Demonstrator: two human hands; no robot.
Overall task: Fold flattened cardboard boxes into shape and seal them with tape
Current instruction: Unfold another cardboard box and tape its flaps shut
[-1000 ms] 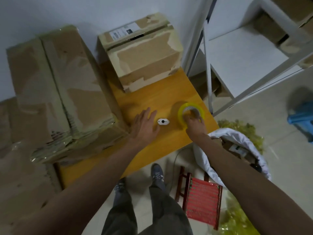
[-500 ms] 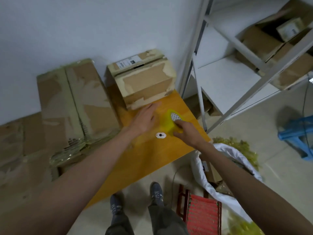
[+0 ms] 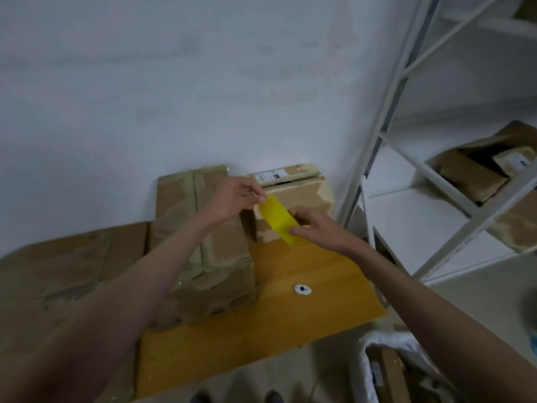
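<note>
Both hands were raised above the worktop (image 3: 290, 330), a strip of yellow tape (image 3: 278, 219) stretched between them. The left hand (image 3: 236, 199) pinched its free end; the right hand (image 3: 315, 229) was closed around the other end, the roll itself hidden. Just beyond the hands stood a small cardboard box (image 3: 293, 196). The step looked like drawing out tape for sealing; next would be laying it along that box's seam.

I face a bare white wall (image 3: 174, 82) in dim, bluish light; my orange wooden table (image 3: 290, 324) stands against it, white metal shelving (image 3: 406, 216) at my right on pale floor (image 3: 479, 298)
</note>
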